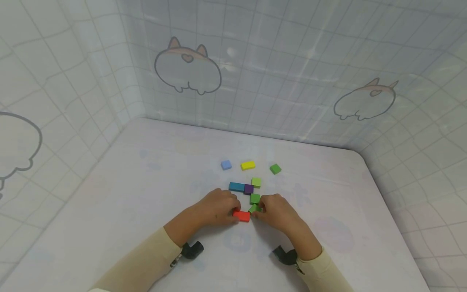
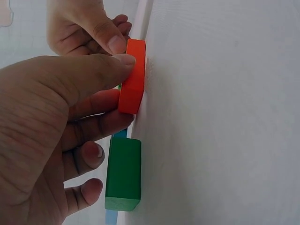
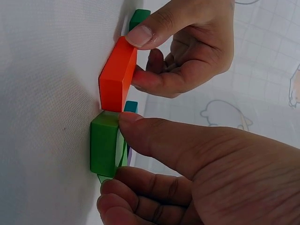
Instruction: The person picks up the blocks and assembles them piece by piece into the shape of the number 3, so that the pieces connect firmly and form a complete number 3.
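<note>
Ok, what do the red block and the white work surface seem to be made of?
Red block: probably painted wood, possibly plastic; even, low-sheen color on flat faces with crisp edges. White work surface: likely cloth or textured sheeting, matte; the right wrist view shows fine, weave-like grain.

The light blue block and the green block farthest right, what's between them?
The yellow block lies between the light blue block and that green block, touching neither. The head view shows it.
</note>
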A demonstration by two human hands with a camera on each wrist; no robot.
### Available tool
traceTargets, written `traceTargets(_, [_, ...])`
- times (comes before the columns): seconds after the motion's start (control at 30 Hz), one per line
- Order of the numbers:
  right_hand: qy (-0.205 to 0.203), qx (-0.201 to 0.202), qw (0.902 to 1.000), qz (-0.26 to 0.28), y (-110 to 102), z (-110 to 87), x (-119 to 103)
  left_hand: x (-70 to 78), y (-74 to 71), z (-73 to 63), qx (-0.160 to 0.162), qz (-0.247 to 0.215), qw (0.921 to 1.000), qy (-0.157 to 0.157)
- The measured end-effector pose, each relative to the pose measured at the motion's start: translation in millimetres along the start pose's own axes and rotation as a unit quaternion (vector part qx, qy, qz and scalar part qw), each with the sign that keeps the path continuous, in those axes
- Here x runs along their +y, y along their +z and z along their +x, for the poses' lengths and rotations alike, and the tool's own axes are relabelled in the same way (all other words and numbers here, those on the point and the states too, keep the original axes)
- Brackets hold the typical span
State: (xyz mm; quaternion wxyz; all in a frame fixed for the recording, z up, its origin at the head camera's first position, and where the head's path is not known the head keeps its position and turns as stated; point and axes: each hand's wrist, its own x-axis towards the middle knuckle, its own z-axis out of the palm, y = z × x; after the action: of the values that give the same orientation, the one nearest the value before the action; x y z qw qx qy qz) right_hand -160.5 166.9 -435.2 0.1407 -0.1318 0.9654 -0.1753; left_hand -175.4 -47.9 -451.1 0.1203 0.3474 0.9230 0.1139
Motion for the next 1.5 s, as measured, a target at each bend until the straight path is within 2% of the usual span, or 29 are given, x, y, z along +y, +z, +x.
traceTargets(0.6, [0.003, 0.003, 1.0, -0.004, 2.5, 0.5, 0.3, -2.6, 2.4, -1.1, 0.018, 0.012, 0.9997, 0.013])
traceTargets(1.5, [0.006, 0.01, 0.9999, -0.004, 0.9, -0.5, 0.0, -3.9, 5.2, -1.0, 0.016, 0.008, 0.9998, -0.001])
